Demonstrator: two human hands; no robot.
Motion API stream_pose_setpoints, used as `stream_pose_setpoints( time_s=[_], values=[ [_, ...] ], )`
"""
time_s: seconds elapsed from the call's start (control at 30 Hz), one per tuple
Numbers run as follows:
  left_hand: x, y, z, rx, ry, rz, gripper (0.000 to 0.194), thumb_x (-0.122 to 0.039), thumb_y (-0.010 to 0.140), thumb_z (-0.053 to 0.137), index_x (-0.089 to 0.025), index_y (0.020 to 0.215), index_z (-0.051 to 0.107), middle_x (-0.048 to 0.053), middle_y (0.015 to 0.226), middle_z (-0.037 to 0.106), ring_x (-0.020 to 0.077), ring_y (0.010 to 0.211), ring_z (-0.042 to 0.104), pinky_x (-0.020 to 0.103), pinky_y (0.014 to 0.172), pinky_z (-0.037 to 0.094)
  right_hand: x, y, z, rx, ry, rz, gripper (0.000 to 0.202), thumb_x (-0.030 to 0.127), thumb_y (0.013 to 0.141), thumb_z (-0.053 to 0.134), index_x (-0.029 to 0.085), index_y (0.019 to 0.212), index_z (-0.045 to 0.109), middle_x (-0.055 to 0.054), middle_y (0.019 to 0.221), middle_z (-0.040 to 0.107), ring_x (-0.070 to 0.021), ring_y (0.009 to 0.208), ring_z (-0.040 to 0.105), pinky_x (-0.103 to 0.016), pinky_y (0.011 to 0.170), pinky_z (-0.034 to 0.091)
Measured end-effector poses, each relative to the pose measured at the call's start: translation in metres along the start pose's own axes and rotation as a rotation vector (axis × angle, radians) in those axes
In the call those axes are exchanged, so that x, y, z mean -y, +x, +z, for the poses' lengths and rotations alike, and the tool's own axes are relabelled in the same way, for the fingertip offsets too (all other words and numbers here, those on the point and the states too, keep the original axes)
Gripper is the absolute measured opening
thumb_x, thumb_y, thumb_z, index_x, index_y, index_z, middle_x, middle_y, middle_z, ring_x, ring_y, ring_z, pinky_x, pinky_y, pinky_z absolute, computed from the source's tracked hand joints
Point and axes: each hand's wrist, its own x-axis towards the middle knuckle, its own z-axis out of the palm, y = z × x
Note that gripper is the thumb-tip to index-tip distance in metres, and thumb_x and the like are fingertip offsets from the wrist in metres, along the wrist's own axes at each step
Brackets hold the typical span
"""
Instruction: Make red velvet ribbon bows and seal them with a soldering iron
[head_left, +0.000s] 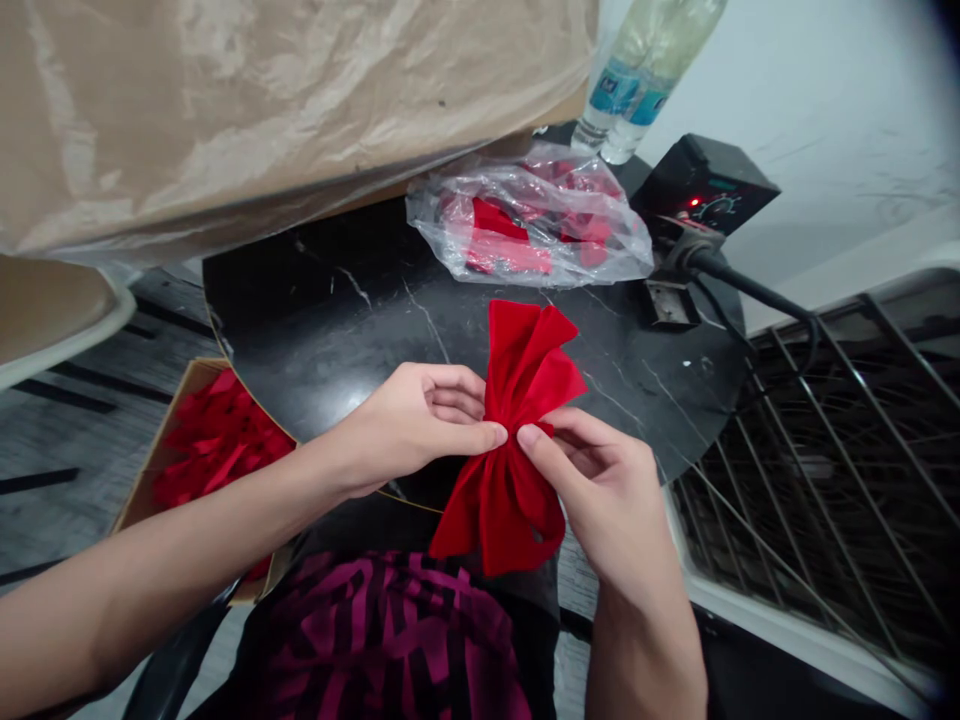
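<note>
While an open cardboard box point(141, 482) of red fabric pieces point(214, 435) stands low at the left, perhaps to be reachable beside the round black table point(322, 310), the left hand point(409, 425) pinches the red bow point(514, 385) at its gathered middle. The bow is held over the table's near edge, ends fanning far and near; gripping it centrally probably keeps the folds together. Beyond it lies a clear plastic bag point(435, 222) with red pieces inside, seemingly within reach. The right hand point(611, 490) grips the same middle from the right, thumbs almost meeting. Far right, bottles point(626, 95) stand near a black control box point(712, 180), its red light showing.
</note>
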Motion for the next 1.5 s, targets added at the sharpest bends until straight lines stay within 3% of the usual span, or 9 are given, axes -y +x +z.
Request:
stream_pose_setpoints(
  time_s=[0.2,0.53,0.73,1.0,1.2,1.33,1.5],
  values=[
    [0.002,0.000,0.002,-0.017,0.052,0.032,0.029,-0.008,0.064,0.086,-0.016,0.083,0.066,-0.004,0.082,0.067,0.0074,0.070,0.065,0.017,0.069,0.051,-0.001,-0.002,-0.002,-0.059,-0.010,0.021,0.017,0.023,0.071,0.087,0.018,0.077,0.072,-0.001,0.070,0.071,-0.0126,0.062,0.066,-0.020,0.057,0.054],
    [0.002,0.001,0.005,-0.010,0.080,0.042,0.028,-0.008,0.065,0.083,-0.015,0.083,0.063,-0.004,0.077,0.062,0.0094,0.072,0.065,0.019,0.071,0.052,-0.006,-0.003,0.010,-0.115,0.038,0.014,0.020,0.035,0.081,0.081,0.018,0.077,0.072,-0.001,0.067,0.070,-0.0126,0.059,0.064,-0.022,0.057,0.053],
    [0.007,0.004,0.005,-0.085,0.279,0.156,0.025,-0.011,0.067,0.081,-0.014,0.087,0.067,-0.001,0.081,0.065,0.0126,0.075,0.067,0.022,0.072,0.054,-0.011,-0.006,0.001,-0.008,-0.044,0.058,0.019,0.036,0.088,0.076,0.019,0.085,0.068,0.000,0.079,0.070,-0.0115,0.071,0.064,-0.021,0.066,0.051],
    [0.011,0.004,0.010,-0.164,0.485,0.303,0.014,-0.020,0.078,0.073,-0.015,0.091,0.069,0.002,0.090,0.071,0.0139,0.082,0.068,0.023,0.076,0.058,-0.010,-0.009,0.006,-0.052,-0.162,0.063,0.021,0.040,0.092,0.070,0.019,0.086,0.066,0.000,0.073,0.065,-0.0132,0.071,0.061,-0.023,0.064,0.047],
    [0.013,0.003,0.015,-0.234,0.494,0.370,0.046,-0.018,0.077,0.074,-0.026,0.118,0.053,-0.004,0.087,0.066,0.0110,0.074,0.069,0.020,0.070,0.058,-0.003,-0.008,0.012,-0.087,-0.178,0.066,0.021,0.039,0.091,0.069,0.019,0.084,0.068,-0.001,0.074,0.067,-0.0130,0.065,0.060,-0.022,0.057,0.046],
    [0.013,0.003,0.014,-0.208,0.502,0.380,0.043,-0.017,0.080,0.071,-0.027,0.116,0.050,-0.005,0.083,0.064,0.0125,0.073,0.070,0.021,0.069,0.059,0.005,-0.013,0.009,-0.032,-0.289,0.049,0.023,0.037,0.094,0.062,0.019,0.100,0.075,-0.003,0.084,0.073,-0.0131,0.069,0.063,-0.021,0.061,0.050],
    [0.011,0.002,0.011,-0.089,0.435,0.388,0.046,-0.017,0.086,0.068,-0.028,0.127,0.050,-0.004,0.085,0.063,0.0149,0.078,0.074,0.023,0.071,0.063,0.017,-0.022,0.002,0.044,-0.381,0.029,0.027,0.036,0.097,0.058,0.021,0.113,0.076,-0.002,0.085,0.073,-0.0125,0.072,0.063,-0.019,0.068,0.053]
  ],
)
